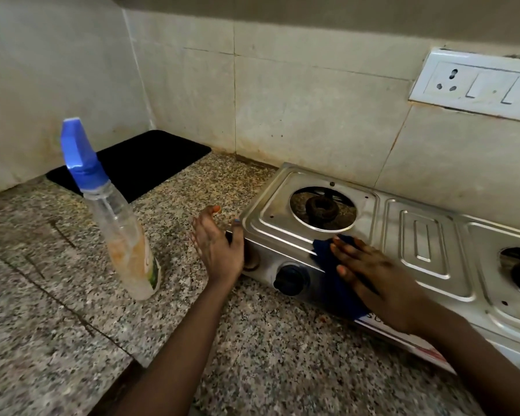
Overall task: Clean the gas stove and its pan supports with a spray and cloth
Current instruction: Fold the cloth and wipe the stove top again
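Stove (427, 232) sits on counter (42, 265), back edge against wall (312, 115). Spray bottle (114, 211) stands upright on counter, left of stove, apart from it. Mat (138, 163) lies in the corner behind bottle. Left hand (219, 244) rests against stove's left end. Right hand (376, 274) presses cloth (327, 265) on stove's front edge, right of knob (290, 279). Socket plate (475, 85) on wall above stove.
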